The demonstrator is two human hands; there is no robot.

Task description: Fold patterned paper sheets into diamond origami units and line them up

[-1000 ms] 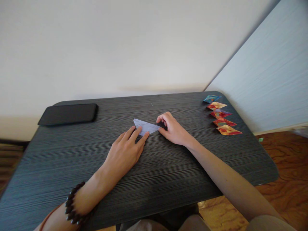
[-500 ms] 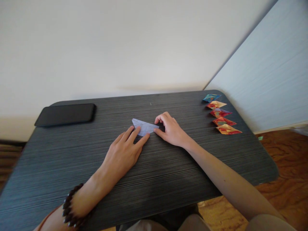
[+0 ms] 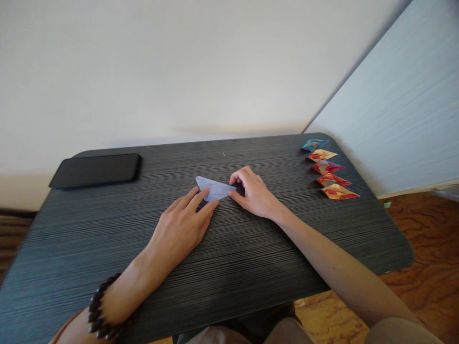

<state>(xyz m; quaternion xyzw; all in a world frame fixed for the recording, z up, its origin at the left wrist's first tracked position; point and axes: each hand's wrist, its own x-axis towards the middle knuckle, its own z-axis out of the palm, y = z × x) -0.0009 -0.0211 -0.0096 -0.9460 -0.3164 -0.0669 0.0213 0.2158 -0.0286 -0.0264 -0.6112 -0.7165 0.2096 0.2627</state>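
A pale lilac piece of folded paper (image 3: 218, 189) with crease lines lies on the dark table in front of me. My left hand (image 3: 184, 217) rests palm down at its left and near edges, fingers stretched out, the fingertips touching the paper. At the paper's right tip is my right hand (image 3: 255, 193), with thumb and curled index finger closed on that pointed corner. A dark beaded bracelet (image 3: 100, 306) circles my left wrist.
Several colourful folded paper pieces (image 3: 330, 167) stand in a row along the table's right side. A black phone-like slab (image 3: 95, 170) lies at the back left. The dark table (image 3: 233, 267) meets a white wall behind.
My left thumb has slid slightly left along the paper's near edge. The right hand keeps its pinch, and the paper has hardly moved.
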